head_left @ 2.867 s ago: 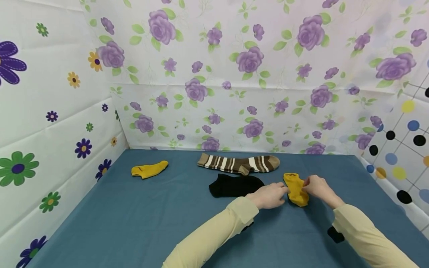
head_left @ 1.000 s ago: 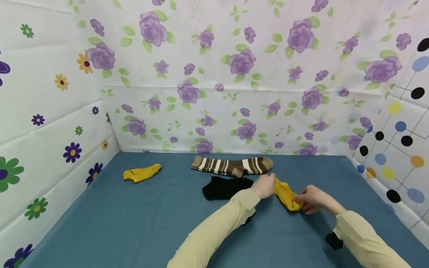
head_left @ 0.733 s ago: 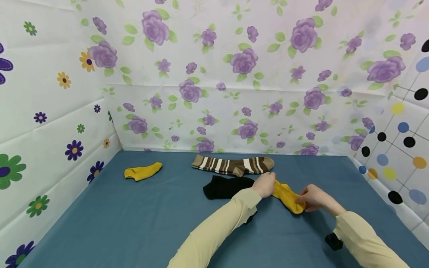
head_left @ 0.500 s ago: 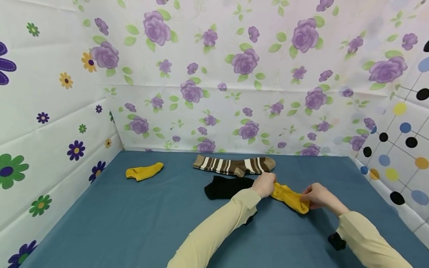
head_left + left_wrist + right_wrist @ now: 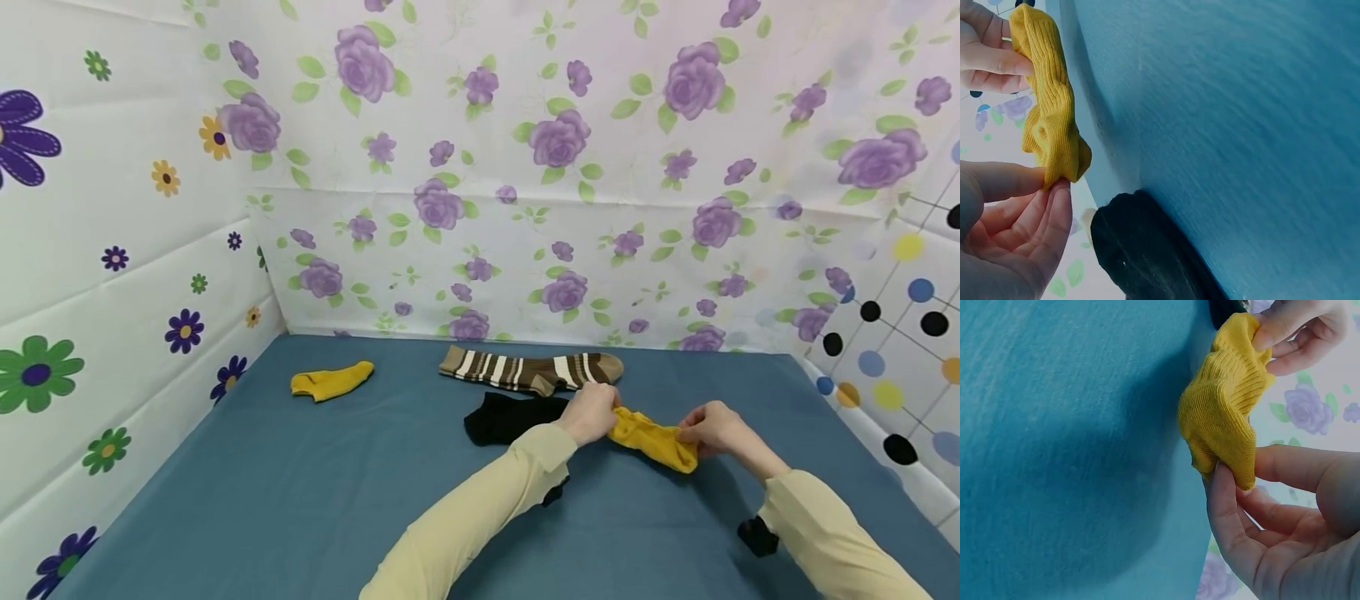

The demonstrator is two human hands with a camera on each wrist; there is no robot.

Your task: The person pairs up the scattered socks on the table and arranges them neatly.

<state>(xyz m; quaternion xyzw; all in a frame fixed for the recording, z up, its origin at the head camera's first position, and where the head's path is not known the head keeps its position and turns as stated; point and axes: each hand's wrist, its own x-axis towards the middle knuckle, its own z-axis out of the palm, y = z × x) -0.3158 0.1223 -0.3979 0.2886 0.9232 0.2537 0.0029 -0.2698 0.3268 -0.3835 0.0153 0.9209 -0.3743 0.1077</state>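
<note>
A yellow ribbed ankle sock point(image 5: 651, 439) is stretched between my two hands at the right of the table. My left hand point(image 5: 591, 412) pinches its left end between thumb and fingers, as the left wrist view shows. The other end is pinched by my right hand point(image 5: 716, 428), thumb on one side and fingers on the other. In both wrist views the sock point(image 5: 1225, 403) appears lifted off the cloth. Just left of my left hand lies a black sock point(image 5: 510, 418), partly covered by that hand.
Behind the black sock lies a brown, white-striped sock point(image 5: 528, 372). A second yellow sock point(image 5: 332, 381) lies at the far left. The blue cloth-covered table point(image 5: 300, 500) ends at flowered sheets point(image 5: 487, 225) hanging at the back and sides.
Earlier the yellow sock stood more upright at the right hand. Now the left hand holds one end, and the right hand has swung the other end right and slightly up, bringing it nearer level.
</note>
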